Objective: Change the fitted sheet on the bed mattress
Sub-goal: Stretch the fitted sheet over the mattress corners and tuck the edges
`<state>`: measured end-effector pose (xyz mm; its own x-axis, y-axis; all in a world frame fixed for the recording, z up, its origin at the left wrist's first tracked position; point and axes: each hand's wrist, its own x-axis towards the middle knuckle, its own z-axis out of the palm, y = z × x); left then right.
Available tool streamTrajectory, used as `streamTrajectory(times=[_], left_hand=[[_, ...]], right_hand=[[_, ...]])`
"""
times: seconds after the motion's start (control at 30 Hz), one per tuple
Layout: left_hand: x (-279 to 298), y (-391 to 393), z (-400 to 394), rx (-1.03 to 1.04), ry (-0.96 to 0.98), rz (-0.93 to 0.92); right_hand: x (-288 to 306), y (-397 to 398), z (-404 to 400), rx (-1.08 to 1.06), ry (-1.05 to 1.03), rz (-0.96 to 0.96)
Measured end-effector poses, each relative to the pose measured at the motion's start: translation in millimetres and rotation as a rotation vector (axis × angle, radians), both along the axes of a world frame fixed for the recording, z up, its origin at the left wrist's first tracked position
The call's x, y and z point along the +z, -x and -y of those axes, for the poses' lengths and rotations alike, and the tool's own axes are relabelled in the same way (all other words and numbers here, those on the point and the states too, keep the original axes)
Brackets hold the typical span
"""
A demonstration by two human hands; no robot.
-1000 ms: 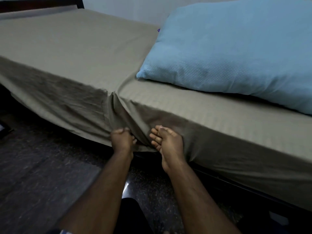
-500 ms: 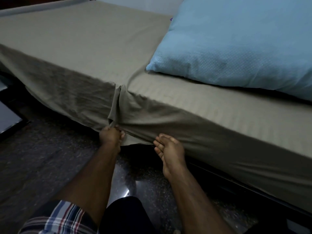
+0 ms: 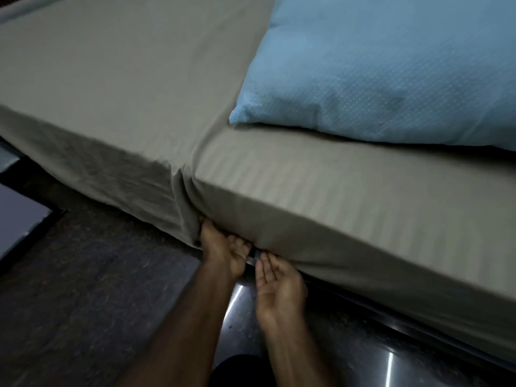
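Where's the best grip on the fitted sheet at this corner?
On the fitted sheet, probably the bunched hem at the corner's bottom edge, from below: folds gather there while the top lies taut. The left hand and right hand are already there.

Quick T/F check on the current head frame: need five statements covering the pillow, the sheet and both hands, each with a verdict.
1. A light blue dotted pillow lies on top of the bed. True.
2. The grey-brown striped fitted sheet covers the mattress top. True.
3. The left hand rests on the pillow. False: it is at the sheet's gathered corner, low on the mattress side.
4. The right hand is palm up, fingertips at the sheet's lower edge. True.
5. The floor is covered by a white carpet. False: the dark polished floor shows glints of reflected light.
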<state>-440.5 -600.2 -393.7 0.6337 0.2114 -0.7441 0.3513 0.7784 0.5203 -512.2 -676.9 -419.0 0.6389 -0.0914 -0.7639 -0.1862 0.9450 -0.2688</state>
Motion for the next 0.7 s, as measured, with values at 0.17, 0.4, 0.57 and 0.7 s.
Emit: streamTrajectory(times=[0.17, 0.4, 0.57, 0.7], left_hand=[[23.7, -11.2, 22.2, 0.05, 0.005, -0.031], [-19.5, -7.7, -57.2, -0.332, 0.153, -0.021], [-27.3, 3.0, -123.7, -0.333, -0.109, -0.049], [-12.9, -3.6, -134.5, -0.162, -0.22, 0.056]], right_hand=[[22.8, -19.5, 6.3, -0.096, -0.294, 0.042], [-2.1, -30.9, -19.4, -0.183, -0.229, 0.233], [6.9, -39.4, -55.5, -0.281, -0.146, 0.137], [27.8, -40.1, -72.2, -0.043, 0.031, 0.072]])
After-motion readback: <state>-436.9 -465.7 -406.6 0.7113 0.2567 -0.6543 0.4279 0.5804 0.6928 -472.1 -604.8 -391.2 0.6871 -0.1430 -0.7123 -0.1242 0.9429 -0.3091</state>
